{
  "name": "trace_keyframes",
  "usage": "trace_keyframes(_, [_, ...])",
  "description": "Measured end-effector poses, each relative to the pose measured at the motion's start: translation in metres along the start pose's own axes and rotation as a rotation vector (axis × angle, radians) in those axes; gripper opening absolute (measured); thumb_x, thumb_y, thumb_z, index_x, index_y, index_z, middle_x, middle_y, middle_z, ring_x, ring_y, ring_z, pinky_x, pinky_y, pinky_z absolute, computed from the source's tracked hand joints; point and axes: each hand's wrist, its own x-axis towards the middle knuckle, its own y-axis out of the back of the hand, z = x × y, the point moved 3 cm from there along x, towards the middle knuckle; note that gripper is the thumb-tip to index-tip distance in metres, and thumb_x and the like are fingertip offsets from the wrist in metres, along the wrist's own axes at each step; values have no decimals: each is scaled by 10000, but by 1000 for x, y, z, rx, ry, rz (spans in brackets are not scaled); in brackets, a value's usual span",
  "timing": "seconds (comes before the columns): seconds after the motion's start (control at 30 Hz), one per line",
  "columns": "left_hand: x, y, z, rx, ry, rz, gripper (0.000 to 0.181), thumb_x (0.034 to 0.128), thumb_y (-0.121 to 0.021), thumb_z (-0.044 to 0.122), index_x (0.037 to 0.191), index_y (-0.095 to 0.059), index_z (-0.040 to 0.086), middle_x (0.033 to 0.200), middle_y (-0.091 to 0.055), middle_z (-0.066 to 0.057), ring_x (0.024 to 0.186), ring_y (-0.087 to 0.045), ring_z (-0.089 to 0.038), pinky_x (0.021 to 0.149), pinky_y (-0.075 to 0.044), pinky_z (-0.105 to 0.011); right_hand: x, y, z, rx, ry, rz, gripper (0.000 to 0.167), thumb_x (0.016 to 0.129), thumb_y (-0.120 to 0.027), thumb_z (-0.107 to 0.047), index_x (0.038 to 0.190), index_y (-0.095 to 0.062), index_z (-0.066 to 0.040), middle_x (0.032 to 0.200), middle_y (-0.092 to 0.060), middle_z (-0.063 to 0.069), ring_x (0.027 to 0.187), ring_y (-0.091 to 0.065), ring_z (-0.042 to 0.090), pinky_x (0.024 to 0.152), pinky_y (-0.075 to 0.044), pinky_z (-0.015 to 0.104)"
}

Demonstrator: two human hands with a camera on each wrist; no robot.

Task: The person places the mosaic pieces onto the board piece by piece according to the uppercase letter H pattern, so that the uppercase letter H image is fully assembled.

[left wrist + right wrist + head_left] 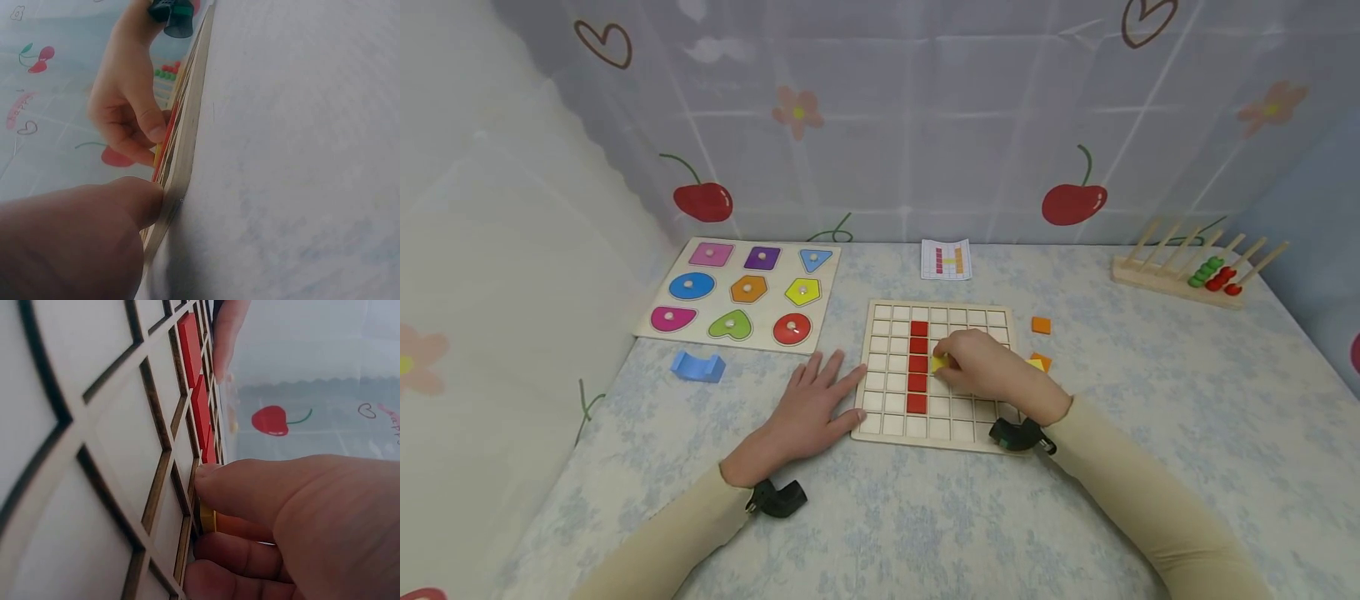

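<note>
A square wooden grid board (895,422) lies on the table, with a column of several red tiles (917,364) set in its cells. My right hand (985,367) pinches a yellow tile (938,363) between thumb and fingers, just right of the red column. The right wrist view shows this yellow tile (207,517) at the grid surface; whether it is seated in a cell I cannot tell. My left hand (805,412) lies flat with spread fingers, thumb and a fingertip touching the board's left edge.
An orange tile (1041,325) lies right of the board, with more orange and yellow tiles (1043,360) partly behind the right wrist. A pattern card (946,260) sits behind the board. Further left are a shape puzzle (741,293) and a blue block (697,367); a bead rack (1176,282) stands right.
</note>
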Motion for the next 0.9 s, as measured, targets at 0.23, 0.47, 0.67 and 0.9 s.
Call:
trace_keyframes(0.23, [0,0,1,-5,-2,3,646,999,-585,409,1574,-415,168,1670,-254,-241,1558,-120,-521,1222,-145,-691,0,-2,-2,-13,35,21,107,918,-719,-107,975,-742,-18,706,-614,16,637,-468,106,643,-418,261])
trace_keyframes(0.47, [0,1,2,-5,2,4,645,1000,-584,412,1574,-415,170,1670,-256,-238,1558,-123,-520,1224,-142,-689,0,-2,-3,-21,67,54,212,906,-722,-90,724,-617,-121,598,-341,-76,603,-358,98,619,-308,248])
trace_keyframes(0.67, [-1,1,1,-9,1,10,645,997,-594,402,1571,-422,164,1667,-262,-241,1556,-126,-524,1223,-141,-691,-1,-3,-4,-15,73,63,183,904,-721,-91,745,-636,-122,595,-382,-63,604,-380,101,611,-319,242])
trace_keyframes(0.9, [-2,0,1,-14,2,16,642,989,-608,385,1563,-434,156,1662,-272,-246,1551,-135,-531,1221,-140,-692,-2,-3,-3,-3,40,54,75,908,-716,-95,948,-743,-38,661,-554,-6,641,-460,121,624,-389,257])
